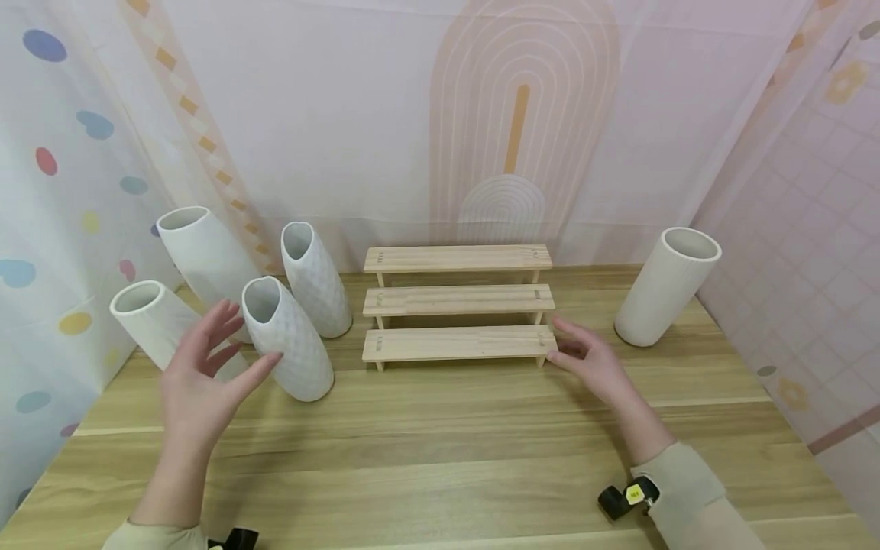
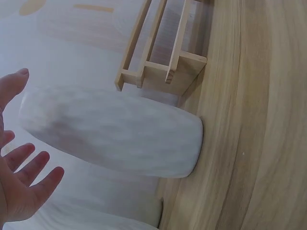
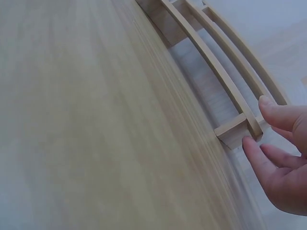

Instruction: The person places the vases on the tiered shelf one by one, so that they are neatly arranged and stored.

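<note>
My left hand (image 1: pixel 201 374) is raised beside the white vases, thumb and fingers spread apart with nothing between them. Nearest to it leans into view a dimpled white vase (image 1: pixel 297 355), whose whole side (image 2: pixel 124 132) shows in the left wrist view. A smooth white vase (image 1: pixel 160 325) is partly hidden behind the fingers. My right hand (image 1: pixel 587 363) is at the right end of a three-tier wooden display stand (image 1: pixel 457 344). In the right wrist view, the thumb and fingertips are right at the end of the lowest board (image 3: pixel 225 84), loosely bent.
Behind the left hand stand a tall smooth vase (image 1: pixel 209 256) and another dimpled vase (image 1: pixel 316 286). One smooth white vase (image 1: pixel 663 294) stands alone at the right. The wooden table (image 1: pixel 440 458) meets a printed curtain (image 1: pixel 330 114) at the back and sides.
</note>
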`<state>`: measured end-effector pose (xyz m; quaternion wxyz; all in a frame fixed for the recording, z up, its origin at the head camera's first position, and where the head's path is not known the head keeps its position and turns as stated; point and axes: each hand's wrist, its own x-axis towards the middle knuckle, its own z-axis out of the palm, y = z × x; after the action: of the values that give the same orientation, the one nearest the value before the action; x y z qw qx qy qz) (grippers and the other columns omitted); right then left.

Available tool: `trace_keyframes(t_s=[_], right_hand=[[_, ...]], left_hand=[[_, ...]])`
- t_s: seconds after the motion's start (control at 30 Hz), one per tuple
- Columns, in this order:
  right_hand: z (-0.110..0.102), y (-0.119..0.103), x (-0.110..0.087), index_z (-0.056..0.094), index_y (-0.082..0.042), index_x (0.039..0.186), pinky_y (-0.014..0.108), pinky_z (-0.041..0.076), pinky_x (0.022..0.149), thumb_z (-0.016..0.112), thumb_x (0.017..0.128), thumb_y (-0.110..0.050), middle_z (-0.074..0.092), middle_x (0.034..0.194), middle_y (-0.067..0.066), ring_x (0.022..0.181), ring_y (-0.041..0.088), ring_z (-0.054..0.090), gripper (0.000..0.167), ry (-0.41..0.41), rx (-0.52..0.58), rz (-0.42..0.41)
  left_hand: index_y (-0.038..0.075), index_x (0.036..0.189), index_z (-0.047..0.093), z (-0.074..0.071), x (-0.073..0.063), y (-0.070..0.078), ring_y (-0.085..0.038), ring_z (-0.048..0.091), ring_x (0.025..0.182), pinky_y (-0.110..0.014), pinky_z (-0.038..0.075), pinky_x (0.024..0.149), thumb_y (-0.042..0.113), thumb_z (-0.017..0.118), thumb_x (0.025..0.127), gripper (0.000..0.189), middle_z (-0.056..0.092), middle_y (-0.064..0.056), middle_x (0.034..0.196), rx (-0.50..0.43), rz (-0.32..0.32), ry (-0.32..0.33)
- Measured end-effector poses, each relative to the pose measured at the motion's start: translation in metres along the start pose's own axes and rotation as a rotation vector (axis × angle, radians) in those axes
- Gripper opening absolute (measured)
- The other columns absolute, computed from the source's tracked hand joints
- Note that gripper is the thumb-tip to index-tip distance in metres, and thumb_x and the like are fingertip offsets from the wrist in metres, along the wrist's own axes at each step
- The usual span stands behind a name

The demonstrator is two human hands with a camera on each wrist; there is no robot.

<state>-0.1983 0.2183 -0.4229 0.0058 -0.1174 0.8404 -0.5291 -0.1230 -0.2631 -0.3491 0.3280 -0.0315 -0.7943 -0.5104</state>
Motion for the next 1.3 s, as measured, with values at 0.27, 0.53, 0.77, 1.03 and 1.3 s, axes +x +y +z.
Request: trace_keyframes(t_s=[0.27, 0.53, 0.77, 1.03, 1.3], right_hand=[[0.001, 0.001, 0.004, 0.050, 0.000, 0.143, 0.026, 0.051, 0.086, 0.068, 0.093, -0.006, 0.046, 0.144, 0.024, 0.112, 0.037, 0.057, 0.053, 0.017, -0.027, 0.001], [0.002, 0.003, 0.008, 0.054, 0.000, 0.139, 0.022, 0.048, 0.082, 0.068, 0.094, -0.006, 0.048, 0.144, 0.021, 0.108, 0.030, 0.056, 0.048, 0.023, -0.050, -0.006], [0.002, 0.003, 0.010, 0.058, 0.003, 0.134, 0.020, 0.047, 0.085, 0.070, 0.093, -0.008, 0.052, 0.141, 0.018, 0.111, 0.031, 0.057, 0.044, 0.033, -0.105, -0.039], [0.002, 0.006, 0.011, 0.060, 0.003, 0.133, 0.019, 0.047, 0.084, 0.071, 0.091, -0.006, 0.054, 0.138, 0.018, 0.108, 0.031, 0.059, 0.044, 0.060, -0.153, -0.060], [0.002, 0.005, 0.011, 0.059, 0.006, 0.132, 0.025, 0.050, 0.085, 0.071, 0.091, -0.005, 0.055, 0.136, 0.020, 0.107, 0.033, 0.060, 0.044, 0.058, -0.152, -0.077]], left_hand=[[0.011, 0.143, 0.054, 0.006, 0.008, -0.009, -0.011, 0.059, 0.113, -0.016, 0.049, 0.088, -0.019, 0.080, 0.068, 0.085, 0.061, -0.003, 0.132, -0.053, -0.035, -0.066], [0.017, 0.145, 0.052, 0.011, 0.011, -0.016, -0.013, 0.058, 0.111, -0.016, 0.048, 0.088, -0.013, 0.082, 0.071, 0.086, 0.062, -0.001, 0.127, -0.063, -0.064, -0.116], [0.020, 0.146, 0.051, 0.014, 0.012, -0.018, -0.010, 0.058, 0.105, -0.014, 0.048, 0.084, -0.008, 0.083, 0.073, 0.084, 0.063, 0.004, 0.120, -0.028, -0.079, -0.115], [0.019, 0.145, 0.052, 0.015, 0.014, -0.019, -0.010, 0.059, 0.102, -0.014, 0.049, 0.082, -0.007, 0.083, 0.074, 0.081, 0.064, 0.007, 0.118, -0.032, -0.085, -0.118], [0.019, 0.140, 0.058, 0.018, 0.012, -0.020, -0.012, 0.061, 0.100, -0.015, 0.050, 0.080, -0.007, 0.083, 0.073, 0.076, 0.066, 0.004, 0.117, -0.064, -0.092, -0.066]])
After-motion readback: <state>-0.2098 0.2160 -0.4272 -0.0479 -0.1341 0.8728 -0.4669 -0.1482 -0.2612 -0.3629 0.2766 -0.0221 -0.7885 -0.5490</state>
